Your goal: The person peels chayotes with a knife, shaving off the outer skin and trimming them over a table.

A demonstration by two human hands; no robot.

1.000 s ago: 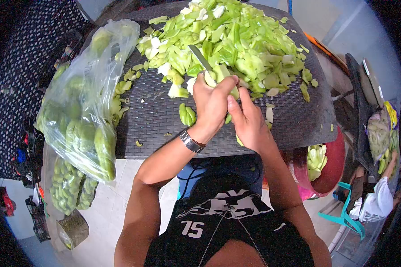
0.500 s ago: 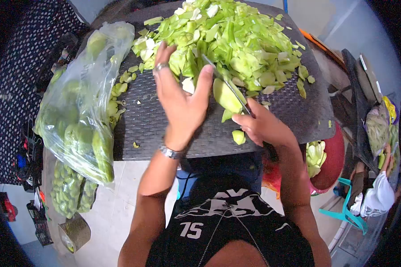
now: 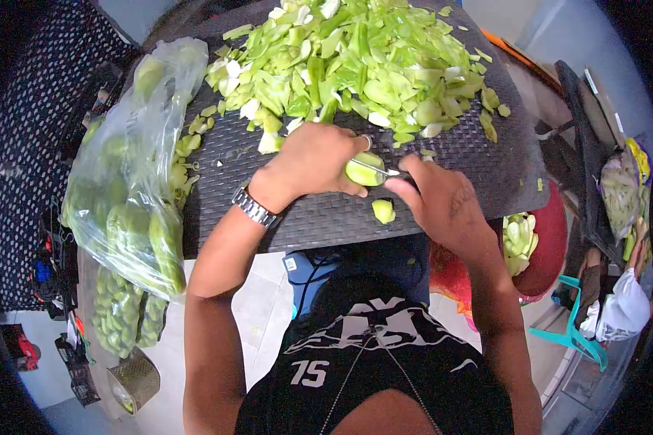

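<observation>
Near the front edge of the dark woven-pattern table (image 3: 283,221), my left hand (image 3: 315,159) is closed on a peeled-looking pale green fruit (image 3: 363,175), whose exact kind I cannot tell. My right hand (image 3: 442,199) grips a knife (image 3: 376,168), its handle mostly hidden in the fingers. The narrow blade lies across the fruit, against its upper side. A small green end piece (image 3: 383,211) rests on the table just below. Beyond my hands spreads a large heap of green peelings and slices (image 3: 370,72).
A clear plastic bag (image 3: 134,167) of whole green fruit lies along the table's left side. Below it are bags of smaller green produce (image 3: 116,312) and a metal basket (image 3: 136,380). A red tub (image 3: 548,246) with pale peeled pieces (image 3: 519,243) stands right, near a teal plastic frame (image 3: 573,326).
My left hand, spread open over the heap before, has come down nearer me and closed on the fruit. The knife has turned from steep to nearly level across it.
</observation>
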